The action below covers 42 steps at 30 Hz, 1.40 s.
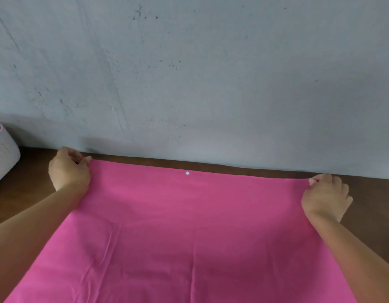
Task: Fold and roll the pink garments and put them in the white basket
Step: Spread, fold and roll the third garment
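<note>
Your work surface is a dark brown wooden table (29,193) that butts directly against a pale grey-blue wall (189,73). The wall face is rough, with scuffs, small dark specks and faint diagonal streaks, and it fills the upper half of the head view. A pink garment (189,226) lies spread flat on the table, covering most of its visible area; its far edge runs parallel to the wall, just short of the table's back edge, and a strip of bare wood shows between them. A small white round mark (187,173) sits at the middle of that far edge. The fabric is mostly smooth, with a few shallow creases toward the near side. Your left hand (69,171) pinches the far left corner of the garment, fingers curled and thumb closed onto the cloth. Your right hand (326,195) pinches the far right corner in the same manner. Both forearms lie over the garment's side edges. The white basket (4,154) stands on the table at the far left, partly out of view, with pink fabric showing inside its rim.
</note>
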### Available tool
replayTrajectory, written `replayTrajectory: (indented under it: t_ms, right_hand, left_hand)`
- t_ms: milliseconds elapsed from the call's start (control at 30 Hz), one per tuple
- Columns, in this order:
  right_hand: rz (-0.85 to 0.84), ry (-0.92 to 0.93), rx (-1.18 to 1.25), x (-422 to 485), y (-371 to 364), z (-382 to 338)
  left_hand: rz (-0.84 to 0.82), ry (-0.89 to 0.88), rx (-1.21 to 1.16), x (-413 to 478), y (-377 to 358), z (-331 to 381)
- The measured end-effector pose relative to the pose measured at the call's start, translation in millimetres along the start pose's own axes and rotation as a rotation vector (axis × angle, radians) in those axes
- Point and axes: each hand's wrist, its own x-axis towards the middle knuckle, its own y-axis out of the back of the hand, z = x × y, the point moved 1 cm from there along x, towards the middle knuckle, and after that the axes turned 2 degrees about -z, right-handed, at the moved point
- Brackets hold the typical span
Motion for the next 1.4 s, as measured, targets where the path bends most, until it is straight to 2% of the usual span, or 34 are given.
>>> replayTrajectory:
  t_ms: [267, 500, 700, 800, 1000, 1233, 1300, 1400]
  right_hand:
    - [0.007, -0.015, 0.000, 18, -10, -12]
    - [-0.055, -0.034, -0.006, 25, -8, -18]
    - [-0.196, -0.069, 0.013, 28, 7, -19]
    - [-0.254, 0.005, 0.037, 16, 21, -18]
    - [-0.446, 0.305, -0.188, -36, 41, -4]
    - [-0.563, 0.358, -0.330, -87, 73, 27]
    - [-0.569, 0.351, -0.342, -101, 82, 37]
    - [-0.606, 0.333, -0.342, -127, 96, 51]
  left_hand:
    - [-0.007, -0.066, -0.012, 19, -15, 9]
    - [-0.048, -0.065, -0.005, 24, -15, 6]
    - [-0.143, -0.063, 0.203, 32, -12, 8]
    - [-0.165, -0.082, 0.317, 15, -4, 17]
    - [-0.217, -0.209, 0.363, -35, 6, 27]
    - [-0.426, -0.379, 0.385, -129, 16, 44]
    - [-0.486, -0.474, 0.359, -159, 18, 50]
    - [-0.589, -0.705, 0.374, -198, 17, 57]
